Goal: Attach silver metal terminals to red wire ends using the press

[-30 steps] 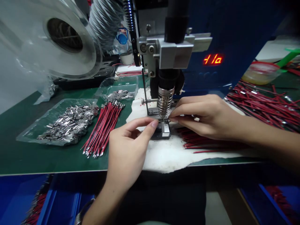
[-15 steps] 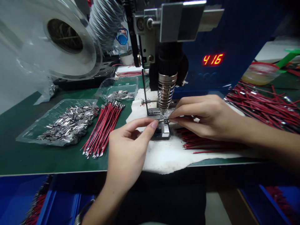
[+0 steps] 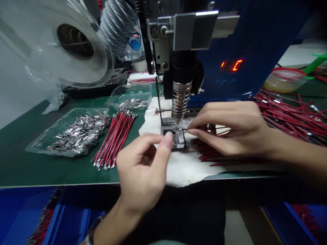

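Observation:
In the head view, my right hand (image 3: 230,127) pinches a thin dark wire (image 3: 221,128) between thumb and fingers. At the wire's tip a small metal terminal (image 3: 176,129) lies on the metal fixture (image 3: 180,139) of a bench machine, just below its spring-wrapped head (image 3: 181,98). My left hand (image 3: 144,166) is closed, thumb against index finger, at the fixture's near left side, apart from the terminal. Whatever is between those fingertips, if anything, is hidden. Red and black wires (image 3: 206,154) lie on white paper (image 3: 184,170) under my right hand.
Left on the green table are a clear tray (image 3: 38,148) of metal parts, a wire bundle (image 3: 114,139) and a second clear tray (image 3: 117,98). A large clear reel (image 3: 99,64) overhangs the back left. A wire heap (image 3: 293,112) lies right; blue bins (image 3: 66,221) sit below.
My left hand has drawn back from the terminal, down towards me. My right hand stays on the wire. The red display has gone from 416 to a partly lit reading. The view has shifted slightly.

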`<state>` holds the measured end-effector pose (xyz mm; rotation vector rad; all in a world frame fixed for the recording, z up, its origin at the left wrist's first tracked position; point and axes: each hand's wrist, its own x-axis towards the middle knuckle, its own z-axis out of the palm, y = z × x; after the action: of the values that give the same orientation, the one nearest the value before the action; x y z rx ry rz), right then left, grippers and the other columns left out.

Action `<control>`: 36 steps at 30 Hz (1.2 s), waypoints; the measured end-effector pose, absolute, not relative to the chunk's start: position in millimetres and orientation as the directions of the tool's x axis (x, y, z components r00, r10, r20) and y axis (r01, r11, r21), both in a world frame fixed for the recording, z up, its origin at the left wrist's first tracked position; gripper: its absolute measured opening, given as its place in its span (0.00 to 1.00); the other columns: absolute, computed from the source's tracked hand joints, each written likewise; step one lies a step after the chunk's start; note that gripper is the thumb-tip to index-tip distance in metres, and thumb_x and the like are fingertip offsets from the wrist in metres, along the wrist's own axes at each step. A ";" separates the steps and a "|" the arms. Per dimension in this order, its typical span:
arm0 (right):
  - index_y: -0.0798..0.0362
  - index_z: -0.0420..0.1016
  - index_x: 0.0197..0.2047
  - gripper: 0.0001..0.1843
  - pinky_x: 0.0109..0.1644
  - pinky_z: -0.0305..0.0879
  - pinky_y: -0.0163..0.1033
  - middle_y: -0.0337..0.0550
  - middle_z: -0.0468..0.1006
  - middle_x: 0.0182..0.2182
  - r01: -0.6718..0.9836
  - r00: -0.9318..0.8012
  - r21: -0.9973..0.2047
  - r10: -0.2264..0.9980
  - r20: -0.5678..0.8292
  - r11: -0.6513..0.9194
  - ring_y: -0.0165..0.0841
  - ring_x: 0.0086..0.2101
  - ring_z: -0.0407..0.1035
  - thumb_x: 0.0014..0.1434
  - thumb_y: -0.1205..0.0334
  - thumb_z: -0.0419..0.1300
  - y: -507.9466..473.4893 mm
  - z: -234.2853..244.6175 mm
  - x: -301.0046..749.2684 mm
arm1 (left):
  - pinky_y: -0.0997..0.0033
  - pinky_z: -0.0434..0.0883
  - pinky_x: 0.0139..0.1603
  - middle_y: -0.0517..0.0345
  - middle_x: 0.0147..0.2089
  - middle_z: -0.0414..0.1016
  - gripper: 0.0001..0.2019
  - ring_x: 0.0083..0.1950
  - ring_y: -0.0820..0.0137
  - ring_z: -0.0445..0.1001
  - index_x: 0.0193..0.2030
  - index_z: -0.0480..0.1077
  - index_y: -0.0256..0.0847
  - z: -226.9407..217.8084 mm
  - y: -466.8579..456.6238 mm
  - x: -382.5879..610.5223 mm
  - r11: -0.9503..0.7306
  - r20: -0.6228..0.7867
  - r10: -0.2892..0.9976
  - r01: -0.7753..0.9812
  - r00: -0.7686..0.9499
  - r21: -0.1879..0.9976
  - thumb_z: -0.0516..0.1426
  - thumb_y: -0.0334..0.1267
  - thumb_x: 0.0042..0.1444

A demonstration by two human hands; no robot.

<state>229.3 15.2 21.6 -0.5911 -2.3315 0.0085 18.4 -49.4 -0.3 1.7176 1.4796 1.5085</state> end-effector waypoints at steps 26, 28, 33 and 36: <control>0.49 0.50 0.27 0.24 0.22 0.51 0.38 0.32 0.52 0.20 0.559 -0.257 -0.491 0.702 0.664 0.668 0.26 0.19 0.54 0.70 0.67 0.60 -66.8 6.2 261.4 | 0.70 0.58 0.30 0.63 0.22 0.68 0.15 0.25 0.70 0.63 0.30 0.74 0.42 37.5 -53.7 -51.1 -0.067 0.196 0.979 0.810 -0.060 0.582 0.58 0.49 0.62; 0.48 0.53 0.27 0.22 0.20 0.48 0.39 0.32 0.55 0.19 0.614 -0.259 -0.483 0.737 0.625 0.625 0.26 0.18 0.52 0.71 0.63 0.60 -70.6 -2.2 270.0 | 0.68 0.55 0.33 0.61 0.24 0.72 0.15 0.27 0.68 0.64 0.30 0.73 0.42 47.0 -39.6 -61.8 -0.023 0.176 0.984 0.940 -0.040 0.341 0.55 0.47 0.63; 0.47 0.57 0.31 0.17 0.21 0.58 0.39 0.36 0.65 0.22 0.650 -0.316 -0.452 0.759 0.569 0.610 0.30 0.20 0.60 0.73 0.60 0.55 -70.6 -7.3 279.5 | 0.65 0.49 0.33 0.50 0.27 0.75 0.20 0.30 0.60 0.68 0.27 0.72 0.41 53.2 -10.5 -70.9 -0.070 0.069 0.995 0.992 0.077 -0.108 0.49 0.46 0.66; 0.47 0.57 0.31 0.17 0.24 0.57 0.38 0.34 0.64 0.22 0.694 -0.417 -0.327 0.728 0.544 0.642 0.29 0.21 0.59 0.73 0.62 0.54 -66.5 -2.1 280.6 | 0.65 0.48 0.33 0.49 0.29 0.77 0.21 0.30 0.61 0.68 0.30 0.75 0.40 50.6 0.1 -73.6 -0.120 0.017 0.992 0.974 0.125 -0.190 0.48 0.45 0.67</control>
<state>280.6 -66.5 -2.1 -1.1018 -2.1944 0.0661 -73.6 0.1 50.6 2.4666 2.1785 -0.1885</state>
